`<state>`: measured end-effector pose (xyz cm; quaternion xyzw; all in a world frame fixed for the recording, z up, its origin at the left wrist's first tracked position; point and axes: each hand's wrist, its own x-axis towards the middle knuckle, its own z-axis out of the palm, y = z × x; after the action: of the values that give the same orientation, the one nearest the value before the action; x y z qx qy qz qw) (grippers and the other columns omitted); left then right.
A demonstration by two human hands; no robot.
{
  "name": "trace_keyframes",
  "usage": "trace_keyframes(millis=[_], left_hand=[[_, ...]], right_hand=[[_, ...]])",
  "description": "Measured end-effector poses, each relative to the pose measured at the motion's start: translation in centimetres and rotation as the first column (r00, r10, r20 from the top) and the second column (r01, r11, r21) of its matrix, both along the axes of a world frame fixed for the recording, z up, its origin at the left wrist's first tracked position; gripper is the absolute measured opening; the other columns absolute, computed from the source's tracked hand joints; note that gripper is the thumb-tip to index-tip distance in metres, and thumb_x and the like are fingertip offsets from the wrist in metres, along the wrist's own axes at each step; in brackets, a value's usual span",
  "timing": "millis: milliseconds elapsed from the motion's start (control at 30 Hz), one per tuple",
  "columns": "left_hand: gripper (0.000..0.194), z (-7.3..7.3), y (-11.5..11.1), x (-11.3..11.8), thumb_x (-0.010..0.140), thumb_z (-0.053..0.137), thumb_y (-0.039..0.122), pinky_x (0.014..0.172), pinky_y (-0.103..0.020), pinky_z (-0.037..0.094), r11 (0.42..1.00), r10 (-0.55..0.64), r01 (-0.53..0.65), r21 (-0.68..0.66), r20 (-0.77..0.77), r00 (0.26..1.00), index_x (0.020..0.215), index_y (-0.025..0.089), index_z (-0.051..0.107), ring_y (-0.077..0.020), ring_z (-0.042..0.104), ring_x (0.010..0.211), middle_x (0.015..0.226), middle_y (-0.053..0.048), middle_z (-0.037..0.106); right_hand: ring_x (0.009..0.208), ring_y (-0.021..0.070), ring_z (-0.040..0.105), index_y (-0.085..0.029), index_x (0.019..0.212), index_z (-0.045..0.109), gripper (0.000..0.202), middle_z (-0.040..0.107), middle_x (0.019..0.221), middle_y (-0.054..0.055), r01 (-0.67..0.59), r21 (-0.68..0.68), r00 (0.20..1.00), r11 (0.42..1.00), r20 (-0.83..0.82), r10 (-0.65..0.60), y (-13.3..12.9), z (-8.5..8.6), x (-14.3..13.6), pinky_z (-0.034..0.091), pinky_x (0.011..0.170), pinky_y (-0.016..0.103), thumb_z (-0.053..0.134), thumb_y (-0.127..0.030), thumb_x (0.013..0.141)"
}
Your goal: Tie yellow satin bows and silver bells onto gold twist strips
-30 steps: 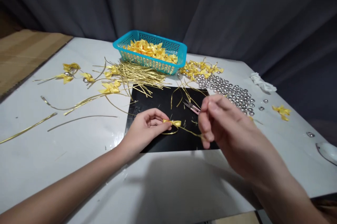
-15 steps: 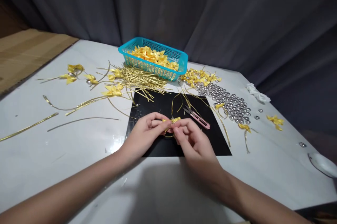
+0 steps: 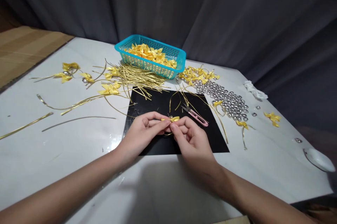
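Between my two hands, above a black mat [image 3: 158,148], is a small yellow ribbon bow [image 3: 174,119]. My left hand [image 3: 150,125] pinches its left side with thumb and index finger. From the other side my right hand [image 3: 191,134] pinches at it too, thumb and fingertips together. A thin gold cord loops below the fingertips, and a small silvery bit shows just above the bow. The fingers hide most of the knot. Pink-handled thread snips [image 3: 196,116] lie on the mat beyond my right hand.
A blue basket [image 3: 150,66] of yellow bows stands at the back, gold cords [image 3: 139,78] heaped before it. Silver oval beads [image 3: 226,97] spread at right beside tied bows [image 3: 200,74]. More bows [image 3: 110,89] and cords lie left. A white object [image 3: 318,159] sits far right.
Both hands stay pinched on the bow, which now shows more of its right loop. The cord that stood up above it is no longer upright. The whole view has shifted slightly.
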<state>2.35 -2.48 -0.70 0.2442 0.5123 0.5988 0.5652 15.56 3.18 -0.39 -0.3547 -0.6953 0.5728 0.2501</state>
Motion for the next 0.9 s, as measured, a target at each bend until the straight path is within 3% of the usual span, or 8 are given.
trace_keyframes(millis=[167, 533, 733, 900], left_hand=[[0.011, 0.1, -0.1, 0.0, 0.073, 0.071, 0.024, 0.069, -0.016, 0.047, 1.000, 0.005, -0.005, -0.008, -0.011, 1.000, 0.076, 0.014, 0.068, -0.0087, 0.064, 0.071, 0.072, 0.000, 0.072], [0.014, 0.0, -0.1, 0.2, 0.070, 0.074, 0.025, 0.072, -0.019, 0.048, 0.995, 0.100, -0.101, -0.022, -0.019, 0.995, 0.076, 0.013, 0.069, -0.0107, 0.065, 0.073, 0.074, -0.003, 0.073], [0.014, 0.0, 0.0, -0.1, 0.073, 0.072, 0.026, 0.073, -0.019, 0.048, 0.980, 0.200, -0.201, 0.005, 0.070, 0.977, 0.080, 0.015, 0.068, -0.0099, 0.065, 0.074, 0.076, -0.002, 0.073], [0.014, -0.2, -0.1, -0.1, 0.073, 0.073, 0.026, 0.072, -0.020, 0.048, 0.980, 0.200, -0.201, 0.003, 0.068, 0.977, 0.080, 0.015, 0.068, -0.0101, 0.065, 0.073, 0.075, -0.002, 0.073]], right_hand=[[0.046, 0.0069, 0.036, -0.018, 0.076, 0.048, 0.019, 0.045, 0.055, -0.005, 0.019, 0.010, 1.000, 1.000, -0.005, -0.019, 0.1, 0.0, -0.1, 0.030, 0.045, 0.020, 0.052, -0.036, 0.084], [0.041, 0.0055, 0.035, -0.016, 0.076, 0.055, 0.016, 0.041, 0.047, -0.007, 0.019, 0.088, 0.997, 0.996, 0.070, -0.025, 0.2, 0.9, -0.2, 0.026, 0.039, 0.018, 0.053, -0.031, 0.081], [0.030, 0.0045, 0.038, -0.016, 0.089, 0.055, 0.024, 0.062, 0.052, -0.002, 0.085, -0.075, 0.993, 0.994, 0.093, -0.078, 0.9, 1.6, -0.1, 0.030, 0.030, 0.016, 0.056, -0.038, 0.080], [0.029, 0.0040, 0.040, -0.014, 0.081, 0.065, 0.021, 0.067, 0.060, 0.003, 0.134, -0.191, 0.979, 0.972, 0.179, -0.100, 1.6, 2.3, -0.3, 0.031, 0.025, 0.015, 0.066, -0.031, 0.070]])
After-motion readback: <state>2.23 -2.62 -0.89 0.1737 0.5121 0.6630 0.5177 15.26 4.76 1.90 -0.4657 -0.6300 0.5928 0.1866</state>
